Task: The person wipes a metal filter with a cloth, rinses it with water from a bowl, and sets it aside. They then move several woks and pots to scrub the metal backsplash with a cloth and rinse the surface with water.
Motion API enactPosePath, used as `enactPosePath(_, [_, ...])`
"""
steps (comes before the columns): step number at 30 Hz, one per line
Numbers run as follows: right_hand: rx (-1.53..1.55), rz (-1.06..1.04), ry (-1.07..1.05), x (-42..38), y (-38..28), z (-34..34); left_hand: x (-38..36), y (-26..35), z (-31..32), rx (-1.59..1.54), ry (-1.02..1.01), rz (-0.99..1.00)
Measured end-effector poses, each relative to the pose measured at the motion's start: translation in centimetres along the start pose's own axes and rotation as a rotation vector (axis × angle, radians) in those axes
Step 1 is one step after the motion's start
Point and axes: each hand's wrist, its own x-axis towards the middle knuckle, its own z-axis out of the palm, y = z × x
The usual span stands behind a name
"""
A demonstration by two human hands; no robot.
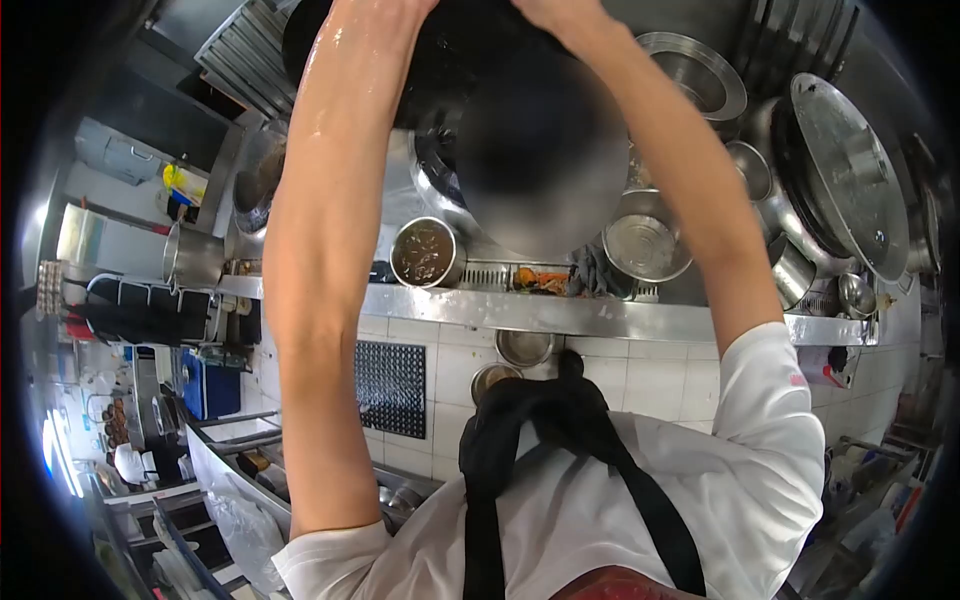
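Note:
Both my arms reach forward over the stove, and the hands are cut off by the top edge of the view. Only the base of my left hand shows, at the rim of a large dark wok-like surface; its wet forearm shines. Across that surface, my right hand also shows only in part. Fingers and anything in them are out of sight. A blurred dark round shape covers the middle; I cannot make it out. Below it stand a pot of brown liquid and a metal pot.
A steel counter edge crosses before me, with orange food scraps and a grey cloth along it. To the right leans a large metal lid. Two metal bowls sit below the counter, and a black mat lies on the tiled floor.

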Motion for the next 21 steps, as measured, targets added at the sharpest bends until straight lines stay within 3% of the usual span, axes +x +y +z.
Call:
enactPosePath(3, [-0.017, -0.06, -0.063, 0.9, 0.7, -2.8, 1.7, -1.2, -1.9, -0.211, -0.147, -0.034])
enactPosePath(6, [0.05, 0.018, 0.053, -0.8, 0.3, -1.7, 0.9, -4.8, -3.9, -0.291, -0.024, 0.034])
enactPosePath(7, [0.049, 0.014, 0.05, -2.2, 0.2, -1.1, 1.9, -7.2, -5.6, -0.343, -0.118, 0.093])
enactPosePath(10, [-0.145, 0.003, -0.114, -5.2, 1.1, 1.7, 5.1, -10.3, -8.1, -0.256, -0.133, 0.018])
enactPosePath(12, [-0.11, 0.371, -0.235, -6.8, 1.6, 3.8, 5.7, -8.6, -9.4, 0.141, -0.366, -0.142])
enactPosePath(13, [-0.101, 0.362, -0.238, -6.8, 2.0, 4.2, 5.4, -6.8, -9.9, 0.137, -0.354, -0.137])
enactPosePath(15, [-0.469, 0.453, -0.562, -7.6, 2.3, 4.5, 3.7, -1.8, -11.1, 0.445, -0.324, -0.153])
enactPosePath(17, [-0.395, 0.614, -0.502, -8.7, 1.2, 3.8, 2.3, 1.4, -16.0, 0.507, -0.336, -0.14])
enactPosePath(19, [-0.144, 0.579, -0.286, -10.1, -2.4, 2.6, 0.0, 3.9, -23.8, 1.231, -0.381, 0.306])
enactPosePath(21, [0.121, 0.574, -0.247, -13.0, -10.1, -0.1, -5.0, 4.0, -34.1, 1.453, -0.371, 0.537])
